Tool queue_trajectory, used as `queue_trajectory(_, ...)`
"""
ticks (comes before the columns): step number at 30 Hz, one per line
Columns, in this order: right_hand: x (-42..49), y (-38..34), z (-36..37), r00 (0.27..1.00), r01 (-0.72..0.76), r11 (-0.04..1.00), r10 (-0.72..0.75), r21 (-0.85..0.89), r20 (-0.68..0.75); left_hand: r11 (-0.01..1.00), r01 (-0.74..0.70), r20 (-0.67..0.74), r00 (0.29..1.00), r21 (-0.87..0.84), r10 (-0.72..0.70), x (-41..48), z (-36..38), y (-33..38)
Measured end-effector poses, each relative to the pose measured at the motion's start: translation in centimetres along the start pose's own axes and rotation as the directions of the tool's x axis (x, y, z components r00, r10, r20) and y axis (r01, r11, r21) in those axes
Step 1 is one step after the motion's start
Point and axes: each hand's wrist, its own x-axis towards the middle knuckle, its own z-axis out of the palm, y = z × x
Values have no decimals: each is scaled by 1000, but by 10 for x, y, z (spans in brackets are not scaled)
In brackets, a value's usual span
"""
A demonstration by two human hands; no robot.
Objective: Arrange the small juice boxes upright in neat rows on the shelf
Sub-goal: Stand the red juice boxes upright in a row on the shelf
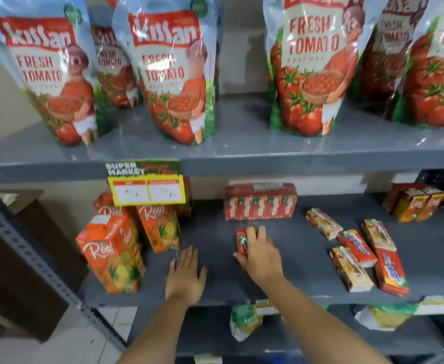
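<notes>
Right hand (259,254): closed around a small red juice box (242,241), fingers over its top and thumb at its near side; the box stands about upright on the middle shelf (215,282), centre, in front of the shrink-wrapped pack.
Left hand (186,275): open, fingers spread, palm down over bare shelf, just left of the right hand; holding nothing.
Shrink-wrapped pack (260,202): a row of red small cartons bound in film, upright at the back of the middle shelf.
Loose juice boxes (357,250): six small cartons, red and cream, lying flat and skewed on the right part of the shelf, well apart from the held box.
Upright pair (416,206): small orange cartons standing at the far right rear.
Large cartons (113,256): orange "Real" juice cartons standing at the left, the nearest tilted.
Price tag (147,191): yellow card hanging from the upper shelf edge.
Upper shelf (242,143): carries standing tomato ketchup pouches (173,69).
</notes>
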Motion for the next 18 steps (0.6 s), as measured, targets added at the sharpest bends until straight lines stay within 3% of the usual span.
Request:
queue_trajectory(3,-1,3,-10,998,56,998,-56,-4,25,1000,-3,-1,1000,-1,3,-2,-3,1)
queue_trajectory(10,11,10,-20,942,163,986,-164,27,293,1000,-10,-25,1000,-7,10,-4,-1,1)
queue_trajectory(15,18,-1,-24,960,109,993,-92,-52,266,1000,-6,-26,1000,-14,6,-4,-1,2)
queue_trajectory(18,23,-4,-30,883,129,990,-93,-48,460,1000,-10,-33,999,-20,9,-4,0,1)
